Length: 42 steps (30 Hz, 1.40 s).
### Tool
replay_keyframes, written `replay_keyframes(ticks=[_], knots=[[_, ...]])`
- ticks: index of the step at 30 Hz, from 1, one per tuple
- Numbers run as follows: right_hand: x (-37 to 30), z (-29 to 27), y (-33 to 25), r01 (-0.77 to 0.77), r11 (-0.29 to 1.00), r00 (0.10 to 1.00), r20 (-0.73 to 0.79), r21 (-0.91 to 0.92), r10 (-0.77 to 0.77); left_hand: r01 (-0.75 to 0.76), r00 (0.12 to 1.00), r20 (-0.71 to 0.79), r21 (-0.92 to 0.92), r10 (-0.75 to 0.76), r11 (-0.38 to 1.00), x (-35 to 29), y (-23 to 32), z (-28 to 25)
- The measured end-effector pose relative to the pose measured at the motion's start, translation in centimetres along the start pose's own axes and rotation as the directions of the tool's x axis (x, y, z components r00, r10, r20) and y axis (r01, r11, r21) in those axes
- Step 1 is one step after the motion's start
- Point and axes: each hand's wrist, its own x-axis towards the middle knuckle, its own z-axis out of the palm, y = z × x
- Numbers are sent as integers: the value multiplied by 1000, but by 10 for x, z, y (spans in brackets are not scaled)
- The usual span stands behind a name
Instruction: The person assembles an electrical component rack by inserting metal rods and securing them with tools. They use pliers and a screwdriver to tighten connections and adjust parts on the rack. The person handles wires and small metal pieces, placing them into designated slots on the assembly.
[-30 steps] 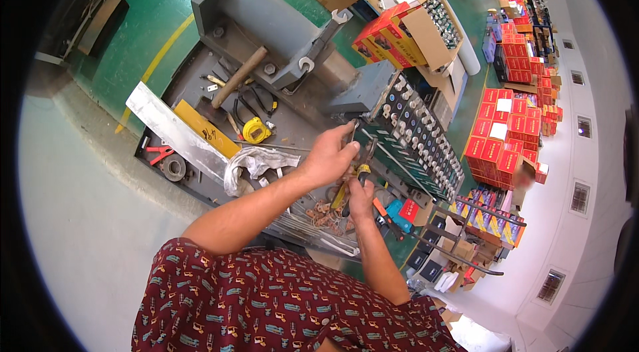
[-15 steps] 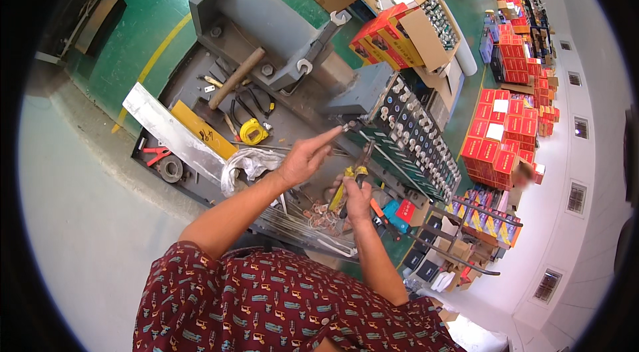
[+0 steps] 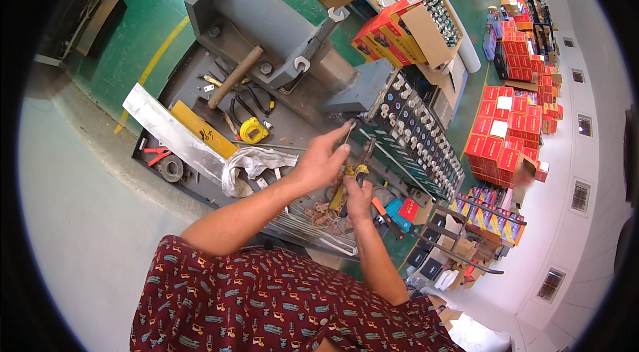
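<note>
My right hand (image 3: 359,198) is closed around yellow-and-black handled pliers (image 3: 349,182). Their metal jaws point up and away, beside the near end of a long row of battery cells (image 3: 409,132) with round pale caps and green sides. My left hand (image 3: 321,162) reaches to the near corner of that row, index finger stretched out and thumb a little apart from it. The fingertip lies at or against a small dark fitting on the corner; contact is hard to tell. The remaining left fingers are curled and partly hidden.
A grey metal bench carries a big steel cylinder (image 3: 263,16), a wooden-handled hammer (image 3: 236,77), a yellow tape measure (image 3: 253,130), white cloth (image 3: 249,169) and copper scraps. Cartons (image 3: 393,36) stand beyond; stacked red boxes (image 3: 499,129) are at right.
My left hand has shifted slightly right and its thumb has come out toward the index fingertip. My right hand still grips the pliers, almost unmoved.
</note>
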Motion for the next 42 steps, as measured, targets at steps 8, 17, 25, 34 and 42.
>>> replay_keyframes(ticks=[8, 17, 25, 34, 42], knots=[[2, -1, 7, -31, 1000, 999, 16, 3, 31, -507, 853, 32, 288, 521, 812, 15, -60, -33], [5, -6, 21, 50, 999, 997, 52, 11, -51, -184, 977, -75, 168, 199, 968, -35, -33, -9], [-53, -23, 40, 329, 914, 943, 25, -238, -333, 215, 926, 302, 75, -228, 974, -55, -87, 34], [-79, -124, 110, 316, 936, 845, -494, 154, -204, 633, 739, 400, -136, -543, 762, -71, -117, 128], [-60, -241, 127, 302, 649, 908, -418, 699, 28, 738, 639, 367, -45, -677, 673, -57, -142, 217]])
